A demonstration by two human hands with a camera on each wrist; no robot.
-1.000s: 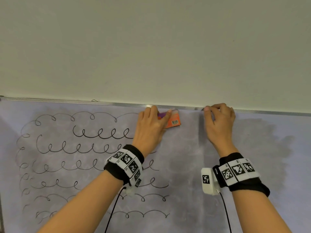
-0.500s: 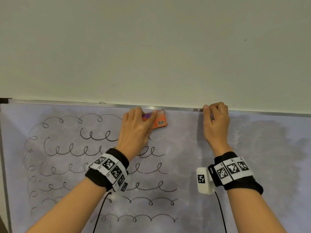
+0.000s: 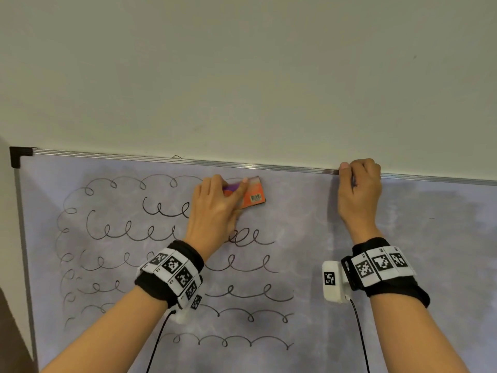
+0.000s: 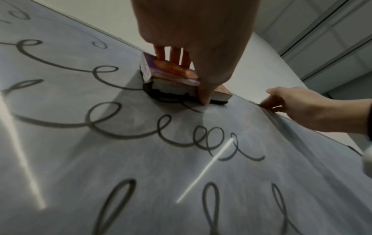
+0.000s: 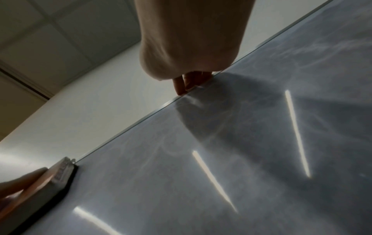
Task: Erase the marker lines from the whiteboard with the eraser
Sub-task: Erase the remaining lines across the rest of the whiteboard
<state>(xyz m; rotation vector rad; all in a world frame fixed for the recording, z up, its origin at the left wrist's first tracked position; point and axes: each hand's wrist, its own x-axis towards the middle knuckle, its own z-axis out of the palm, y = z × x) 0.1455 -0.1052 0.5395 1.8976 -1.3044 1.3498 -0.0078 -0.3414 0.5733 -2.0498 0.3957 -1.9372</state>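
Observation:
The whiteboard (image 3: 309, 224) hangs on a wall and carries rows of black looped marker lines (image 3: 129, 232) on its left half. My left hand (image 3: 231, 187) grips the orange and purple eraser (image 3: 254, 196) and holds it flat against the board just under the top frame. In the left wrist view the thumb (image 4: 203, 95) pinches the eraser (image 4: 171, 74) at its side, and its dark felt lies on a marker loop. My right hand (image 3: 359, 175) curls its fingers (image 5: 181, 85) over the board's top frame (image 3: 295, 168), to the right of the eraser (image 5: 52, 181).
A plain pale wall (image 3: 242, 76) fills the space above the board. The board's left frame and black corner piece (image 3: 18, 156) stand at the far left. The right half of the board shows only grey smears (image 3: 430, 224). Wrist bands with cables sit on both forearms.
My left hand has slid the eraser leftward under the top frame, away from my right hand, wiping off part of the upper loop rows. My right hand keeps its hold on the frame.

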